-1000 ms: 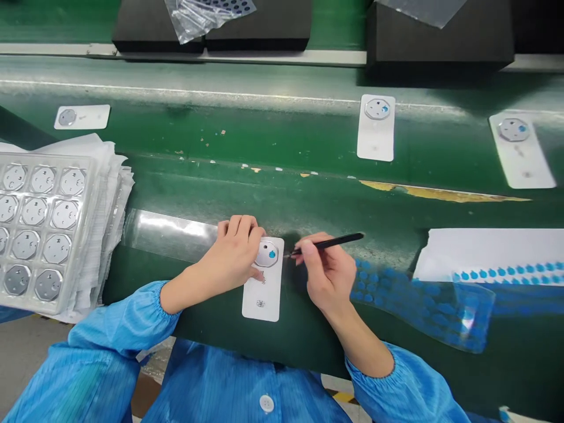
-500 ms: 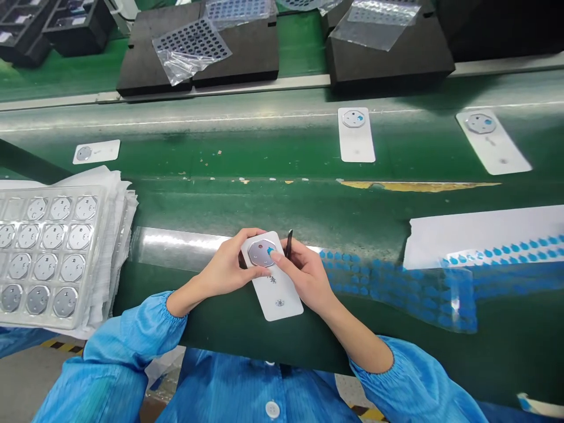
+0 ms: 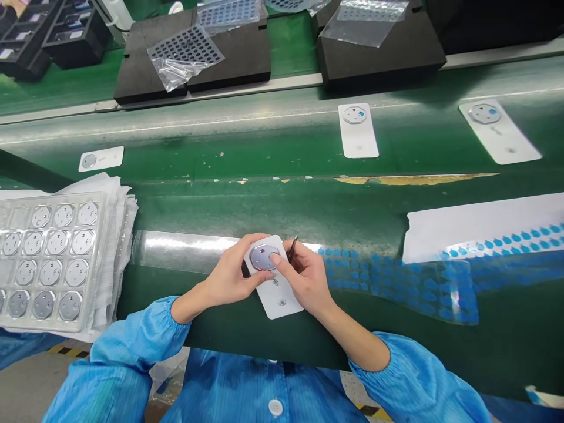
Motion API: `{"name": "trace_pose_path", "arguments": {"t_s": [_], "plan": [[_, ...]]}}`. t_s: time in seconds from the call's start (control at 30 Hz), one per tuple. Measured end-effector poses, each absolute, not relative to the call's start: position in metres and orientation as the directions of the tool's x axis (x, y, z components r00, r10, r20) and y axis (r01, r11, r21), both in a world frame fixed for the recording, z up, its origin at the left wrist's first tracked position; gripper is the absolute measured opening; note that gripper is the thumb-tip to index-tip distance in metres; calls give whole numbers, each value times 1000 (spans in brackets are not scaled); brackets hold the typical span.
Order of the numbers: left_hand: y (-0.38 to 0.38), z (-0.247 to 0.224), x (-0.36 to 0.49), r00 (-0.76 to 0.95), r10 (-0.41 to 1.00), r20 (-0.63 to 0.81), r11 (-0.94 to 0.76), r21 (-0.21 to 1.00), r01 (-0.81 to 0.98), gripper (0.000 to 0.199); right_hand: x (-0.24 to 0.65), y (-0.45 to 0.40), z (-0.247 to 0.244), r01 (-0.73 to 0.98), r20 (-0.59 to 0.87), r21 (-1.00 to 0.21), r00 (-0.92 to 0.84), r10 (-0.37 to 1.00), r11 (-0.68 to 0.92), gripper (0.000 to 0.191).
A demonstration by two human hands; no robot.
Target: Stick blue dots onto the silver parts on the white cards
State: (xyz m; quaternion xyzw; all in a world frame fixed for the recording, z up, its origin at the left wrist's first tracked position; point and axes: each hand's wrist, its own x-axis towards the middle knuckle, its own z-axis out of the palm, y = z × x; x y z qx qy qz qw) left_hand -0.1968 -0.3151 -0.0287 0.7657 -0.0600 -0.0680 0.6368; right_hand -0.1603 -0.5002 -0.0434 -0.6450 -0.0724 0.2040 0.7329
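My left hand (image 3: 233, 270) grips a white card (image 3: 278, 296) by its upper left side, the thumb lying across its face. Near the card's top end sits a round silver disc (image 3: 261, 257) with small dark holes. My right hand (image 3: 308, 276) presses its thumb on the disc's right edge, its other fingers curled beside the card. Dark tweezers (image 3: 292, 249) are held in that hand and point up and away. Whatever lies beneath the right thumb is hidden.
A clear tray (image 3: 100, 264) of silver discs stands on stacked sheets at left. Blue drop-shaped stickers (image 3: 352, 270) on clear film lie at right, near white paper (image 3: 484, 220). Further cards (image 3: 359, 141) lie beyond, before black blocks (image 3: 379, 64).
My right thumb has moved over the blue spot on the disc, which showed before and is now covered. The tweezers have tilted slightly to the right. The view has shifted a little.
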Motion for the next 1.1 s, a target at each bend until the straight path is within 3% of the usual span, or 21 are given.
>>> {"name": "trace_pose_path", "arguments": {"t_s": [0.13,0.2,0.37,0.6,0.73,0.93,1.1], "plan": [[-313,-27,-192,983,-68,-171,130,975,178,83,-163,-499,-44,-232,-152,-966,864,480,112,29],[-314,-26,-191,980,-9,-200,201,959,198,79,-166,-498,-47,-211,-147,-975,851,504,74,29],[-323,-28,-197,961,121,-248,218,951,218,52,-174,-494,-49,-65,-81,-997,838,539,-48,24],[-330,-30,-199,931,254,-263,256,946,198,49,-173,-492,-44,187,93,-976,825,557,-113,21],[-334,-31,-200,909,285,-305,380,906,185,54,-175,-493,-51,104,24,-988,828,560,-113,26],[-338,-37,-199,889,186,-418,548,795,259,51,-175,-494,-56,23,-24,-997,824,565,-77,28],[-323,-32,-189,818,329,-472,606,770,200,55,-172,-492,-59,96,-21,-981,809,588,-167,35]]}}
